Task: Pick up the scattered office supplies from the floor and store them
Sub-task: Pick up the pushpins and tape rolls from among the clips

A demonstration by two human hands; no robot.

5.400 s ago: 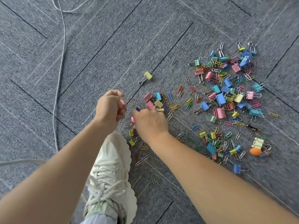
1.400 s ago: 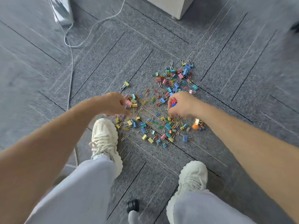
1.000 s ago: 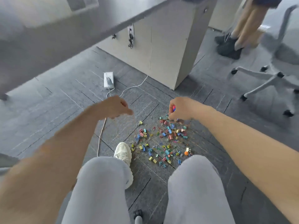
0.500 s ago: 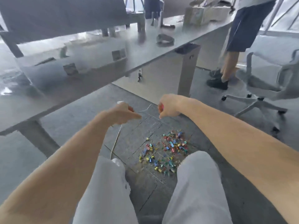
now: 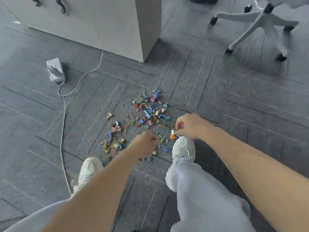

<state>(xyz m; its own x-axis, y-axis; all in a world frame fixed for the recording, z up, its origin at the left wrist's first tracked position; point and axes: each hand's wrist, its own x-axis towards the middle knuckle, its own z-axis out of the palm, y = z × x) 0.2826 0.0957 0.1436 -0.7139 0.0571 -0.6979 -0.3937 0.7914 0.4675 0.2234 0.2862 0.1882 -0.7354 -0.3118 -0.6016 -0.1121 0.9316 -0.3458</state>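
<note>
A scatter of coloured binder clips and paper clips (image 5: 147,114) lies on the grey carpet in front of me. My left hand (image 5: 144,145) is curled into a fist low over the near edge of the pile; its contents are mostly hidden. At the pile's right edge, my right hand (image 5: 189,125) is closed around several coloured clips, with pink and blue showing between the fingers. Its fingertips touch a pale binder clip (image 5: 173,131) just above a small orange object (image 5: 172,136).
My right shoe (image 5: 184,149) stands against the pile's near right edge and my left shoe (image 5: 89,171) is further back. A white cable (image 5: 62,124) runs from a power adapter (image 5: 55,71) at the left. A cabinet (image 5: 117,25) and a chair base (image 5: 254,22) stand behind.
The view swung up toward the desk and back down to the floor. Both closed hands rose, then came down to the pile again. My right foot now stands beside the clips.
</note>
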